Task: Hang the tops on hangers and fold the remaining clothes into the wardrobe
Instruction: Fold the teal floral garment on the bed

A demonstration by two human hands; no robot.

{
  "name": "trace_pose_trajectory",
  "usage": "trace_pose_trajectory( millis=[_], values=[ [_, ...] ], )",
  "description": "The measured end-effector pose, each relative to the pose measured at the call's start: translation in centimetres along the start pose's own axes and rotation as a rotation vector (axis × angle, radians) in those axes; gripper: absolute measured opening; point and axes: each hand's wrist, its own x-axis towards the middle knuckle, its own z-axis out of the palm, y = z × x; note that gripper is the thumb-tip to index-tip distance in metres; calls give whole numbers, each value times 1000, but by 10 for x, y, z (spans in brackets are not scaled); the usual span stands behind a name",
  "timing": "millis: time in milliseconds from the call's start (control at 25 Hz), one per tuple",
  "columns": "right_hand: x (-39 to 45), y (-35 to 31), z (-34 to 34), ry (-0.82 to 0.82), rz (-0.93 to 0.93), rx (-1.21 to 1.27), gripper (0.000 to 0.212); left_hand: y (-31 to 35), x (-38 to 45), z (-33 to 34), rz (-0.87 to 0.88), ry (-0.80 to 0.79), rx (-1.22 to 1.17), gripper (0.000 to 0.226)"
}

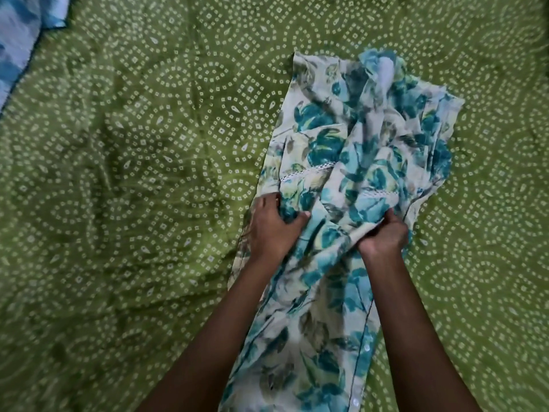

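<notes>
Head view: floral garment (341,162) lies right of centre on the green bedspread (118,173), left hand (274,226) and right hand (383,236) both gripping bunched fabric mid-length. Looks thin, floppy and light, so I'd grab along the seams or edges.

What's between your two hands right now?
In the head view, only bunched floral garment spans between left hand and right hand; both grip it.
</notes>
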Motion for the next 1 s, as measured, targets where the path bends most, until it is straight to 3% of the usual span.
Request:
trace_pose_trajectory(
  millis=[120, 200, 280, 360, 480, 640, 680, 760, 840, 880, 920, 1000],
  values=[
    [8, 0, -16, 73, -170, -101, 31, 17, 5, 1, 83, -58, 48, 18],
    [11, 1, -26, 3, -153, -135, 38, 14, 7, 3, -28, -51, -333, 12],
    [13, 0, -30, -61, -124, -116, 39, 8, 8, -4, -390, -127, -822, 49],
    [18, -2, -31, -55, -132, -96, 38, -8, 10, -12, -583, -303, -1094, 59],
    [19, 0, -35, -58, -138, -60, 39, -6, 11, -33, -558, -454, -1149, 40],
    [18, -3, -32, -26, -171, -94, 33, -15, 28, -70, -388, -284, -1293, 39],
    [21, -2, -33, 1, -206, -151, 37, -25, 33, -83, -392, -167, -1335, 32],
    [15, 1, -29, 184, -486, -517, 27, -49, 38, -107, -435, 54, -1370, 5],
    [-10, 14, -21, 415, -1005, -933, 28, -65, 32, -123, -518, 115, -1356, 26],
    [-29, 31, -19, 358, -1206, -1050, 33, -70, 31, -128, -531, 119, -1362, 31],
    [-50, 52, -18, 172, -1245, -1106, 32, -69, 28, -131, -519, 92, -1354, 40],
    [-81, 100, -21, -351, -1018, -1300, 23, -70, 25, -135, -469, 76, -1400, 61]
  ],
)
